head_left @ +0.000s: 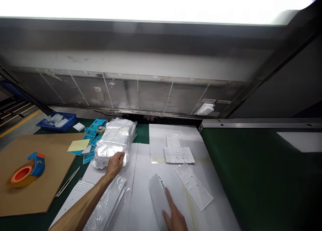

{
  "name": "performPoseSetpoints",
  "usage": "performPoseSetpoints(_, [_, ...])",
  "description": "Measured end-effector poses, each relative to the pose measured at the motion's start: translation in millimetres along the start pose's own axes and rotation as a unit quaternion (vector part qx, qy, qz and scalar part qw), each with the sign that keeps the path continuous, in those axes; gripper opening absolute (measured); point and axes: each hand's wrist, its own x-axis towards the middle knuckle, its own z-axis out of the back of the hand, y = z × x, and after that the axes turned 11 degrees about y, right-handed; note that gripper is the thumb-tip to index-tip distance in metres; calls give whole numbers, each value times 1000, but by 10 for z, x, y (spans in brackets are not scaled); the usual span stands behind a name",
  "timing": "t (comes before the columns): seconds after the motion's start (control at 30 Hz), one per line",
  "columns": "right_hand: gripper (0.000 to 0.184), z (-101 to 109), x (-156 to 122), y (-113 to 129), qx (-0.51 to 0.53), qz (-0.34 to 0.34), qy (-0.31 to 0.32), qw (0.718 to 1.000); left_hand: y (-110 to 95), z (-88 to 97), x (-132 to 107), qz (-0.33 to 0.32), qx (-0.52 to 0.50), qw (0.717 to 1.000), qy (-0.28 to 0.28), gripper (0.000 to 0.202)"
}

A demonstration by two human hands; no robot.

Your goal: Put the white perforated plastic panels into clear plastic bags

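Head view. Left hand [115, 164]: reaches forward, fingers loosely curled with tips touching the near edge of a stack of silvery plastic bags [114, 141]; no closed grasp visible. The stack lies at the left rear of the white sheet [143, 190] covering the counter. Right hand [175, 217]: flat, fingers together and extended, pressing on a white perforated panel [158, 199] near the front edge. Second white panel [194, 186]: just right of it, angled, apart from the hand. Third panel [178, 154]: farther back. Bagged panel [107, 204]: under the left forearm. Left side: brown cardboard [45, 177] carrying an orange-and-blue tape dispenser [27, 170]; blue labels [93, 132]; yellow note [78, 145]; blue tray [57, 121].
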Motion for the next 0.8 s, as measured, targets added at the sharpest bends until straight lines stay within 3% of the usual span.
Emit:
performPoseSetpoints(0.17, [66,-42,10,24,112,-24,5,993,-86,-1,-112,-60,-1,998,3,24])
performPoseSetpoints(0.37, [59,-175,30,200,174,-27,48,983,-381,-106,-298,-122,-19,992,19,23])
performPoseSetpoints(0.6, [46,-125,77,642,188,-8,32,982,-925,-120,-983,-150,-87,984,50,18])
performPoseSetpoints(0.7, [40,24,35,898,179,9,52,982,-1206,-84,-1279,-178,-183,962,97,14])
performPoseSetpoints(0.8, [31,151,-66,1089,166,67,50,983,-1404,-1,-1384,-81,-371,917,121,16])
